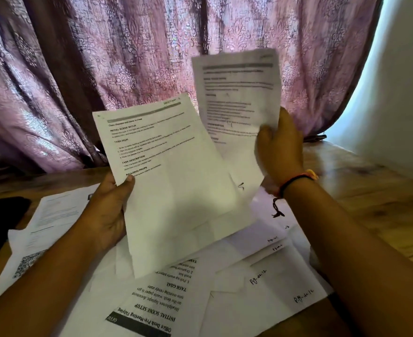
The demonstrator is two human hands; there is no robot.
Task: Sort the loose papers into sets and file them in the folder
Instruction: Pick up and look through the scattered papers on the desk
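While a patterned curtain (103, 57) hangs beyond the fingers, a wooden table (370, 190) is seen beneath them, covered directly below by loose papers (261, 288), some printed, some handwritten. One printed sheet (176, 178) is gripped at its lower left edge by the curled fingers of the left hand (108, 210). A blurred sheet (237, 98), overlapped by the first, is pinched at its right edge by the right hand (280, 147). A thread wristband (295, 181) is worn below that hand.

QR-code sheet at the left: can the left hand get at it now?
Likely not yet: the left hand grips a printed sheet. The QR-code sheet lies nearby, nothing on top.
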